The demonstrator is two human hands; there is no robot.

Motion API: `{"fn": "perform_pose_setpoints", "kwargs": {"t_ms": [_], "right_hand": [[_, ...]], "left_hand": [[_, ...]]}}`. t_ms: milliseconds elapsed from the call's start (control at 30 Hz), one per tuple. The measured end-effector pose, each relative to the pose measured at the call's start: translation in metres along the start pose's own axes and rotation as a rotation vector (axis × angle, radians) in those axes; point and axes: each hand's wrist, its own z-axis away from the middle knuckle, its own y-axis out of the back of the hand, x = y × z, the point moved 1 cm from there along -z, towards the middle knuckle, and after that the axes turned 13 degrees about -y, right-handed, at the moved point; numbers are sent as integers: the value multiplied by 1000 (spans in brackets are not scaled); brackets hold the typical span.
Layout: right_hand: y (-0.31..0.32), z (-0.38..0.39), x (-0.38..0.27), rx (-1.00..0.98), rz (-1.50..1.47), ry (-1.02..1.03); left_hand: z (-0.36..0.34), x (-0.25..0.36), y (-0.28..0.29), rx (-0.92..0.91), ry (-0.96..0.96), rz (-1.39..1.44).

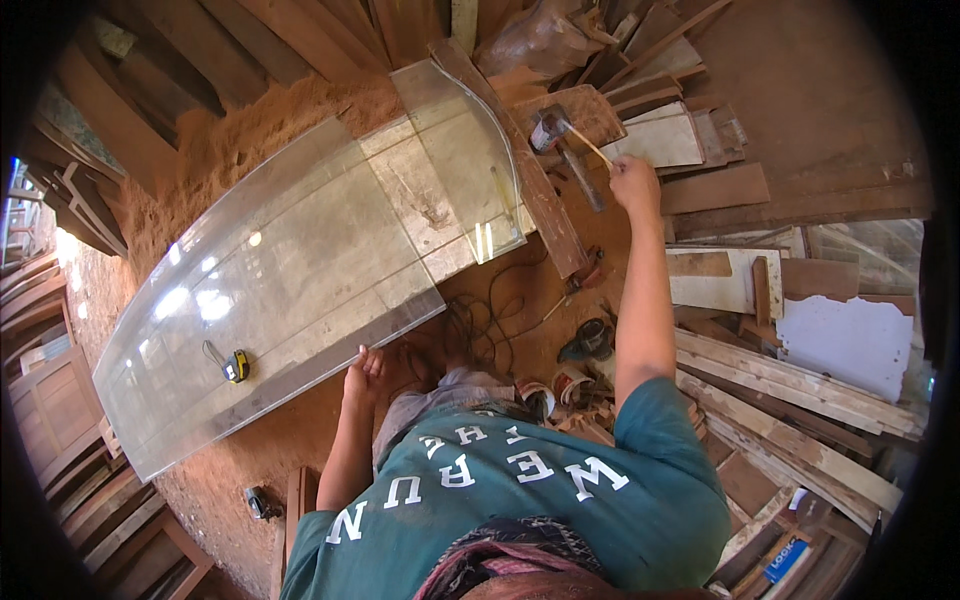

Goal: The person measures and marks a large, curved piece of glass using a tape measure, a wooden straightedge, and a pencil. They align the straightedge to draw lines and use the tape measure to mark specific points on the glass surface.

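Observation:
A large clear glass sheet [300, 250] with a curved far edge lies in front of me, over pale boards. My left hand [365, 368] is at its near edge, fingers curled; whether they grip anything is hidden. With my right hand [634, 183], arm stretched forward, I hold a thin light-coloured stick [590, 145]. The stick's far end meets a small dark can with a pale label [545, 133], right of the glass. A grey bar-like tool [582, 180] lies beside the can. On the glass, at its left, rests a yellow and black tape measure [236, 366].
A long brown board [535, 170] runs along the glass's right side. Dark cables [490, 310] and a power tool [588, 340] lie on the dusty floor near two buckets [572, 385]. Stacked planks [790, 390] fill the right; more timber [230, 50] leans at the back.

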Motion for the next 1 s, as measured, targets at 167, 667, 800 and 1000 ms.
{"fn": "perform_pose_setpoints", "kwargs": {"t_ms": [167,667,800,1000], "right_hand": [[4,-47,-71,-98,378,-39],[4,-8,-105,54,-55,63],[-88,64,-29,-172,-517,-24],[-208,173,14,-903,-1307,-795]], "left_hand": [[36,-3,-45,393,36,-111],[52,-14,-51,379,36,-42],[59,-14,-80,461,61,-66],[71,-12,-69,381,52,-115]]}}
